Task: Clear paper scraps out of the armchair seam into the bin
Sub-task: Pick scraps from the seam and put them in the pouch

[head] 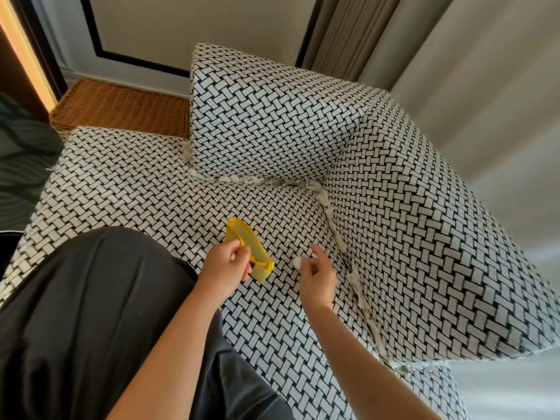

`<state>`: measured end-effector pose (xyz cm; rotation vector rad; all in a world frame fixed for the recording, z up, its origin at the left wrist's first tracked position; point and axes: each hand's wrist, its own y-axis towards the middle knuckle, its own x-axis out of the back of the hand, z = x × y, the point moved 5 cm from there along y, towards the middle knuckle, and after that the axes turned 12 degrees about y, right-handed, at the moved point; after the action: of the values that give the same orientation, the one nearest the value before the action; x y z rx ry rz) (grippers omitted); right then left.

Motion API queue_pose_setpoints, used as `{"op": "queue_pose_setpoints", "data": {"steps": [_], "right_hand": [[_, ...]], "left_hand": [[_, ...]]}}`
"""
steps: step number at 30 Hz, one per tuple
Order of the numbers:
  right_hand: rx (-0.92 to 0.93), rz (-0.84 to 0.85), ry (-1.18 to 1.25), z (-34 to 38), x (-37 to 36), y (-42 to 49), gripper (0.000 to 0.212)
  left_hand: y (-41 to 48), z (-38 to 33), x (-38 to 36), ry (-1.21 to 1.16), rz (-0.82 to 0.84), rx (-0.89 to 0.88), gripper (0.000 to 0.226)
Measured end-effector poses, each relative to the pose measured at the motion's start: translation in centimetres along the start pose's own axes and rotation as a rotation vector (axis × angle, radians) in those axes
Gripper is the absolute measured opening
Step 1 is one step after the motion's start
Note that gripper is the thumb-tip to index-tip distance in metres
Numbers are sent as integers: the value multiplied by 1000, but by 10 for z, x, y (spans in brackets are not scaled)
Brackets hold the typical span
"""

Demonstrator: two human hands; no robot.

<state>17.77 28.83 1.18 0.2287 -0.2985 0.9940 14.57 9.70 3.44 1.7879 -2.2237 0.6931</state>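
Note:
My left hand (225,263) grips a small yellow bin (247,247) by its rim, holding it tilted over the armchair seat (145,189). My right hand (318,275) pinches a white paper scrap (298,262) just right of the bin, above the seat. White paper scraps (325,197) fill the seam between the seat and the back cushion and run on down the seam (359,295) along the right armrest.
The armchair has a black-and-white woven pattern, with a back cushion (272,116) and a wide right armrest (424,237). A wicker basket (121,109) stands behind it on the left. My dark-clothed knee (91,298) rests on the seat. Curtains (454,56) hang at the right.

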Motion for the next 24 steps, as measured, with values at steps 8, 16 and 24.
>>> {"op": "queue_pose_setpoints", "data": {"steps": [8, 16, 24], "right_hand": [[247, 174, 63, 83, -41, -7, 21], [246, 72, -16, 59, -32, 21, 18], [-98, 44, -427, -14, -21, 91, 33]], "left_hand": [[0, -6, -5, -116, 70, -53, 29], [3, -3, -3, -131, 29, -40, 26], [12, 2, -4, -275, 8, 13, 25]]}}
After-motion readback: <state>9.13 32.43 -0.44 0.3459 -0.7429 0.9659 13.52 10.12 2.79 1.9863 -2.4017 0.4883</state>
